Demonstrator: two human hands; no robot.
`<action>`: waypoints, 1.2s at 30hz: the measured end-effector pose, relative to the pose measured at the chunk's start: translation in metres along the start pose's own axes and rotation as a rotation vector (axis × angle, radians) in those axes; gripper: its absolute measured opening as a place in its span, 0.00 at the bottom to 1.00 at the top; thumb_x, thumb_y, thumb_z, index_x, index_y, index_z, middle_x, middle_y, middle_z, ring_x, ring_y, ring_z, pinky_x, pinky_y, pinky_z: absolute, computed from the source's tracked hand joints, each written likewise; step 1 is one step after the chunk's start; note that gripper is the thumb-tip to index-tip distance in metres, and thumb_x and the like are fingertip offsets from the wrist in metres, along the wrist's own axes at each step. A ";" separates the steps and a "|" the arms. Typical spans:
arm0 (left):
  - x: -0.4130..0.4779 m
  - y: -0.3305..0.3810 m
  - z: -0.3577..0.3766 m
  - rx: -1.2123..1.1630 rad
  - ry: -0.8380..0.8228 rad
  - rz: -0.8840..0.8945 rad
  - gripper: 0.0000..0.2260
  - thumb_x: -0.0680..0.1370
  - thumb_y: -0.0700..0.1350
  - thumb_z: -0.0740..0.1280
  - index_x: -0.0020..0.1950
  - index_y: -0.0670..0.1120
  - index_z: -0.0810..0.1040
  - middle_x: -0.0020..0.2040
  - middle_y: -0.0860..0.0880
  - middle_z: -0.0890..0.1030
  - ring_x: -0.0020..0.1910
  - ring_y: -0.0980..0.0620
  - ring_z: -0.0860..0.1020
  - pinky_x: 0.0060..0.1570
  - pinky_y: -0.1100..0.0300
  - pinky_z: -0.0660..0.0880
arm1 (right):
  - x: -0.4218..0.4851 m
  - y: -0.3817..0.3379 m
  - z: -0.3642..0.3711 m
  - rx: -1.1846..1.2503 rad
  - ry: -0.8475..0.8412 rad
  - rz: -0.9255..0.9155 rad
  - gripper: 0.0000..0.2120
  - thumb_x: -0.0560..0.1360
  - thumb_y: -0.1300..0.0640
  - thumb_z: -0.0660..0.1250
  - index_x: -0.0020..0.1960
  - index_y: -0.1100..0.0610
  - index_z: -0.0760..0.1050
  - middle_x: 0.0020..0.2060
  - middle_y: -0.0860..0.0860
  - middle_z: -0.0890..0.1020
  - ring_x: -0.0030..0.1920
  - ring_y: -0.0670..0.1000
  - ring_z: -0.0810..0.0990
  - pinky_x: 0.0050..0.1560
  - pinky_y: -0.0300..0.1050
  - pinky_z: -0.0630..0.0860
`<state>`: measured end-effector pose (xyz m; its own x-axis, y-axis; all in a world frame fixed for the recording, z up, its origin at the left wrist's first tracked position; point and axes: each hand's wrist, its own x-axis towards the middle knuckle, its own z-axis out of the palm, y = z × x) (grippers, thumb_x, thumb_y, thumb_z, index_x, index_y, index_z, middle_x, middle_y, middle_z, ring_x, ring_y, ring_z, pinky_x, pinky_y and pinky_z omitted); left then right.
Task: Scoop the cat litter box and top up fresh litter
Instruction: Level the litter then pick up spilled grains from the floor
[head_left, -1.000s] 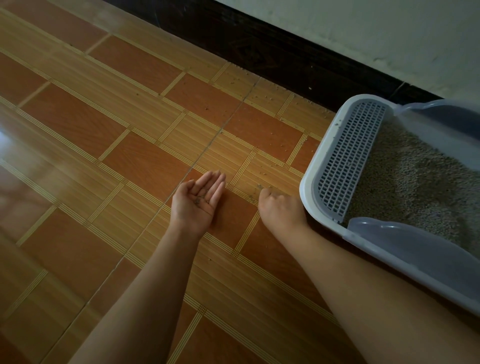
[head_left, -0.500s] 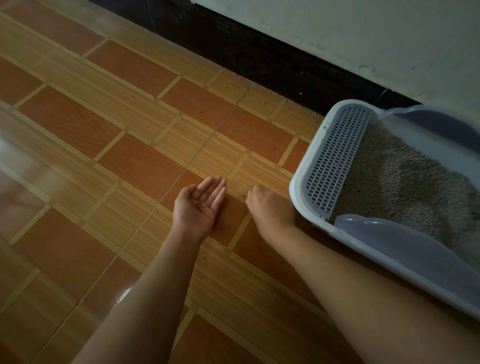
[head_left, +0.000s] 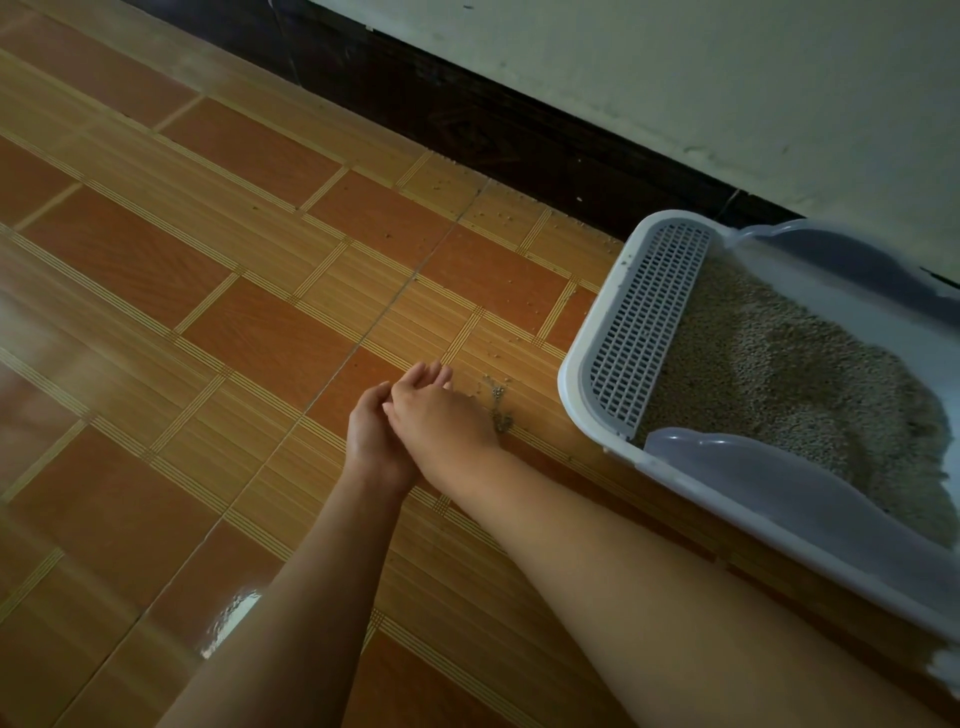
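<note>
While the left hand (head_left: 371, 436) lies cupped palm-up at centre frame, the right hand (head_left: 441, 415) rests over it, its grip hidden. Just right lie stray grey litter granules (head_left: 501, 410); beyond them sits the white plastic litter box (head_left: 570, 387). Pinching granules gently into the palm should avoid scattering.

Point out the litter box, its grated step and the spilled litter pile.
litter box (head_left: 570, 400): head view, white rim at its left end.
grated step (head_left: 649, 327): head view, middle of the grid.
spilled litter pile (head_left: 501, 410): head view, middle of the granules.
</note>
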<state>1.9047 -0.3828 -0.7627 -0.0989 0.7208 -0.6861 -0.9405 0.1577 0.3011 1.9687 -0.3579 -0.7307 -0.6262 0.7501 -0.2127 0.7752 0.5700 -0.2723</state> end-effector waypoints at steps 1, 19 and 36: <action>0.000 0.000 0.000 -0.008 -0.001 -0.003 0.17 0.82 0.45 0.50 0.57 0.39 0.77 0.57 0.42 0.80 0.57 0.46 0.78 0.52 0.54 0.75 | -0.001 0.001 0.001 -0.002 0.031 -0.031 0.16 0.83 0.59 0.51 0.69 0.63 0.64 0.53 0.63 0.80 0.51 0.60 0.81 0.40 0.49 0.76; 0.006 0.017 -0.008 -0.110 0.104 0.103 0.18 0.81 0.42 0.50 0.51 0.33 0.77 0.45 0.37 0.84 0.45 0.41 0.83 0.49 0.52 0.78 | -0.020 0.079 0.033 0.074 -0.045 0.274 0.25 0.83 0.53 0.45 0.76 0.58 0.43 0.77 0.52 0.47 0.76 0.51 0.42 0.75 0.46 0.44; 0.006 0.015 -0.009 -0.099 0.105 0.110 0.18 0.81 0.42 0.50 0.51 0.33 0.77 0.46 0.37 0.84 0.45 0.41 0.84 0.49 0.52 0.78 | -0.059 0.085 0.048 0.199 0.084 0.140 0.28 0.79 0.47 0.42 0.76 0.58 0.48 0.76 0.52 0.55 0.76 0.50 0.49 0.75 0.44 0.49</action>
<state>1.8869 -0.3824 -0.7685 -0.2311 0.6544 -0.7200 -0.9491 0.0111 0.3148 2.0677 -0.3693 -0.7869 -0.4981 0.8472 -0.1848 0.8171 0.3874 -0.4269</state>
